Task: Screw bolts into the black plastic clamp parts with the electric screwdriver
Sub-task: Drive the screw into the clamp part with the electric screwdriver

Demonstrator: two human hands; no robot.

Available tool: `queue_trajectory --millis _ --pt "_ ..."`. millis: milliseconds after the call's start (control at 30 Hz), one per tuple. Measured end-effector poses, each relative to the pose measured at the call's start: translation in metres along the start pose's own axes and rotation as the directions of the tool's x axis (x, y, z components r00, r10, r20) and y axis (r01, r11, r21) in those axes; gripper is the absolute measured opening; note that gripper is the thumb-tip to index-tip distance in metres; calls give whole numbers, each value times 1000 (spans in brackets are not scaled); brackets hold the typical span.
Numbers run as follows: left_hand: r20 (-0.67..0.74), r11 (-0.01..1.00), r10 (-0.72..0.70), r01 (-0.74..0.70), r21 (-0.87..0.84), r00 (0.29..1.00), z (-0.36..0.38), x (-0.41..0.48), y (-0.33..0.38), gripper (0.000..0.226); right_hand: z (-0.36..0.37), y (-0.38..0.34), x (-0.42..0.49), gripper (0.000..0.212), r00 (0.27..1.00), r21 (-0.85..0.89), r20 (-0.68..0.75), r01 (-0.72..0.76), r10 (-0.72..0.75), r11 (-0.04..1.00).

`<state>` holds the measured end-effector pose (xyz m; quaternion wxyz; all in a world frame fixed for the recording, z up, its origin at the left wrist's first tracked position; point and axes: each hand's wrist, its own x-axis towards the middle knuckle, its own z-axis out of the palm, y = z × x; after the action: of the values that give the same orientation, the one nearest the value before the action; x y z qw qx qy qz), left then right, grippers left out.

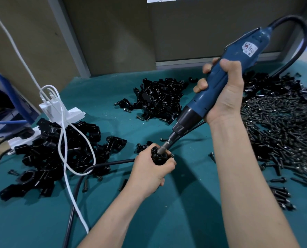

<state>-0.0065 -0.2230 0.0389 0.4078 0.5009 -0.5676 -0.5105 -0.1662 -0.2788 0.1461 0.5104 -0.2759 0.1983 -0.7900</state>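
My left hand [151,171] grips a black plastic clamp part [159,157] just above the teal table top. My right hand [222,93] holds the blue electric screwdriver [219,83] tilted, its bit [164,147] pressed down into the top of that clamp part. The bolt under the bit is hidden. A wide heap of black bolts [283,129] lies to the right of my right forearm. Piles of black clamp parts lie at the back centre [159,99] and at the left [59,153].
The teal table [167,212] carries a white power strip [59,111] at the left with a white cable [65,158] looping over the left pile. A black cable [81,183] runs along the table. Loose bolts [85,185] lie scattered. Grey partition walls stand behind.
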Motion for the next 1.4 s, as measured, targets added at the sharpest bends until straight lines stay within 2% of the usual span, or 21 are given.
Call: queue_trajectory --millis 567,700,800,1000,1067,1167,1233,1300,1333,1400 --pt "19 1000 20 -20 -19 1000 -2 -1 0 15 -1 3 -2 6 997 11 73 -27 26 1000" --pt "179 987 -20 48 -153 984 -6 -1 5 11 0 2 -3 25 968 126 250 -64 31 990" --pt "289 982 -28 80 -171 957 -10 -2 8 19 1 -3 -2 28 930 144 366 -88 30 986" --pt "433 980 -29 112 -166 901 -14 -4 9 27 -10 -19 -1 34 933 201 359 -87 9 976" --pt "421 975 -25 116 -192 907 -17 -3 9 26 -18 -28 1 51 923 262 386 -113 3 958" --pt "384 952 -27 142 -272 923 -21 0 9 20 -29 -39 1 60 936 272 353 -84 -18 959" --pt "387 931 -36 172 -322 921 -22 1 9 13 -34 -41 1 53 960 233 278 -54 -13 971" --pt "405 922 -36 187 -340 914 -21 0 9 5 -36 -40 1 24 983 172 183 -9 -23 985" --pt "409 922 -34 187 -339 912 -21 0 9 6 -35 -39 0 16 987 141 160 7 -30 990" --pt "411 923 -40 191 -334 911 -21 1 8 12 -32 -36 0 17 988 116 152 8 -25 993"
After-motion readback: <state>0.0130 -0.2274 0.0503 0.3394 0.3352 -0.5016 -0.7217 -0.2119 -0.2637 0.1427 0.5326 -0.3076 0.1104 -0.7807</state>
